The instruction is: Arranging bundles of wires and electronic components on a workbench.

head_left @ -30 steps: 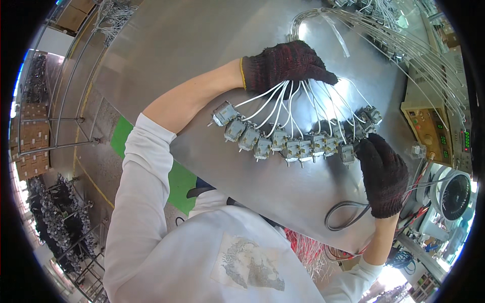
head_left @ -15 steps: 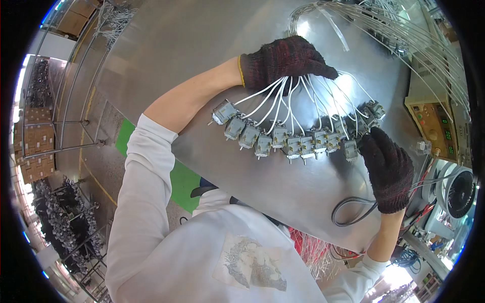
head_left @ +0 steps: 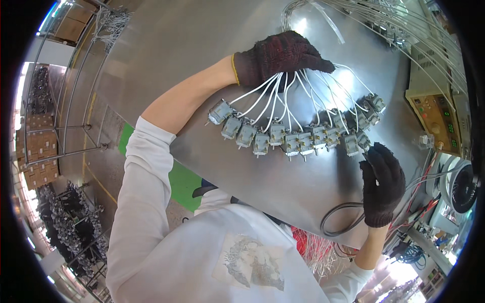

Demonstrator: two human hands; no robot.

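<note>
My left hand (head_left: 283,56), in a dark knitted glove, is closed round a bundle of white cables (head_left: 286,98) above the metal table. The cables fan out to several small grey motor-like units (head_left: 276,133) with short pins, lying in a curved row. At the right end of the row, my gloved right hand (head_left: 384,184) is just below the last unit (head_left: 362,141), fingers bent together. A small pale tip (head_left: 377,182) shows among its fingers; what it belongs to is hidden. A looped grey cable (head_left: 326,222) passes by the right wrist.
A power supply (head_left: 437,121) with a lit display stands at the right, a round fan-like device (head_left: 464,189) below it. More grey cables (head_left: 353,11) run across the far right. A metal rack (head_left: 63,123) stands left of the table (head_left: 172,45).
My right hand has drawn slightly down and left, away from the units, uncovering the last one. My left hand keeps its hold on the cables, shifted slightly up and left in view.
</note>
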